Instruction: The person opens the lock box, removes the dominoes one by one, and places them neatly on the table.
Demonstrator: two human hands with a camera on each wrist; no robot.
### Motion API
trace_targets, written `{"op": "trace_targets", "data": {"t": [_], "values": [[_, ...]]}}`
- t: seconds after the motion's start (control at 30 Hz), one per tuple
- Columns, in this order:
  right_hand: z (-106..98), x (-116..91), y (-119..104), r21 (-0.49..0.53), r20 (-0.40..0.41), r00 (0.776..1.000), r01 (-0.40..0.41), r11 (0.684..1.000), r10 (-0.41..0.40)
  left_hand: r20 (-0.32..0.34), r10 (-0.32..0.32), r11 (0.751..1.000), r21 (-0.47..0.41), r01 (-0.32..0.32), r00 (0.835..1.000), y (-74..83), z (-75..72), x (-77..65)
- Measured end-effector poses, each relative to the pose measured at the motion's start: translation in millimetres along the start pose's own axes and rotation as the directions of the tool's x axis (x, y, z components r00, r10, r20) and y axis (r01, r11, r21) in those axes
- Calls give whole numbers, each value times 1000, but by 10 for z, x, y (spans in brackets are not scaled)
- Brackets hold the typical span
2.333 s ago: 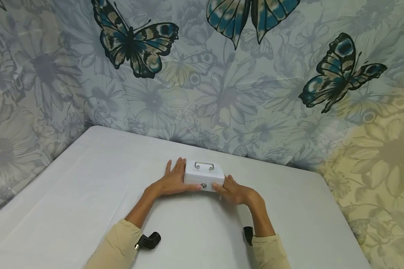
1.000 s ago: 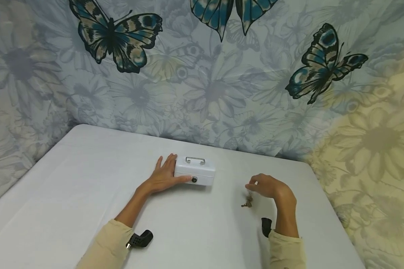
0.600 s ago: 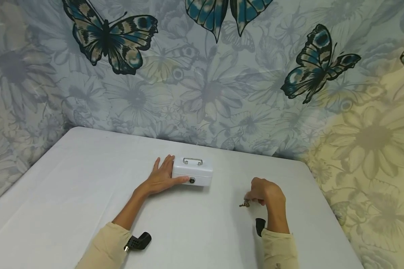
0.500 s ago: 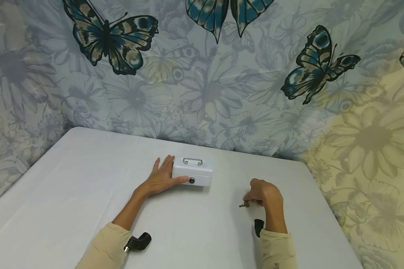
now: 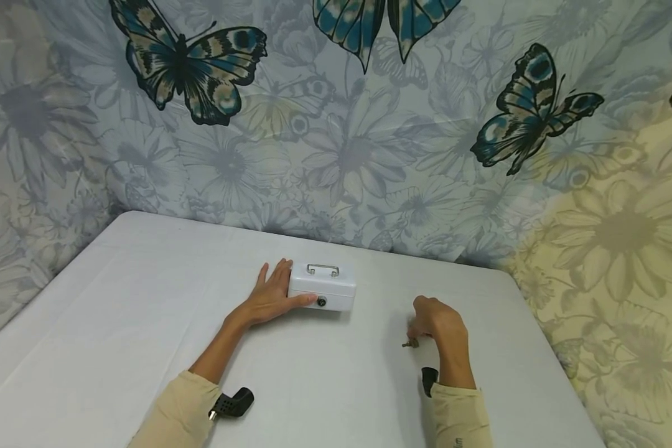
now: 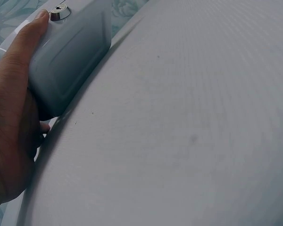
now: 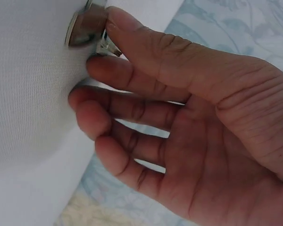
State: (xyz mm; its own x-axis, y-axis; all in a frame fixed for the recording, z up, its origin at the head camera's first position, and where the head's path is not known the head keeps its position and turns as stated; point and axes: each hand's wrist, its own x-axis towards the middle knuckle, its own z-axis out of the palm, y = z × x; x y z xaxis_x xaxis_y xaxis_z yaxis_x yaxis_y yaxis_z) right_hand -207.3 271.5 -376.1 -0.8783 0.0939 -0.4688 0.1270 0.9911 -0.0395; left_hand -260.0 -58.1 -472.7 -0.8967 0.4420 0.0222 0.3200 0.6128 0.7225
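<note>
Left hand outspread against closed box, right hand at keys, grip unclear.

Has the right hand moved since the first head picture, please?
Yes, in the head view the right hand has moved away from the box, toward the right edge of the table.

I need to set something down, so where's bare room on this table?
The white cloth-covered table is bare left of the left hand, midway between the beige sleeves, and between the glossy white rectangular box and the right hand. It's crowded where the left hand touches the box and where the right hand meets small brass-coloured keys.
</note>
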Motion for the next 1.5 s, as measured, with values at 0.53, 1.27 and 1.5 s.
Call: {"op": "trace_targets", "data": {"t": [0.53, 1.27, 1.5], "values": [[-2, 22, 9, 56, -9, 995, 103, 993, -102, -11, 7, 1000, -13, -7, 1000, -21, 23, 13], [-137, -50, 116, 203, -85, 941, 339, 919, -329, -9, 7, 1000, -15, -8, 1000, -17, 19, -5], [-180, -108, 82, 188, -177, 899, 431, 883, -401, -1, 2, 1000, -5, -2, 1000, -9, 17, -12]]}}
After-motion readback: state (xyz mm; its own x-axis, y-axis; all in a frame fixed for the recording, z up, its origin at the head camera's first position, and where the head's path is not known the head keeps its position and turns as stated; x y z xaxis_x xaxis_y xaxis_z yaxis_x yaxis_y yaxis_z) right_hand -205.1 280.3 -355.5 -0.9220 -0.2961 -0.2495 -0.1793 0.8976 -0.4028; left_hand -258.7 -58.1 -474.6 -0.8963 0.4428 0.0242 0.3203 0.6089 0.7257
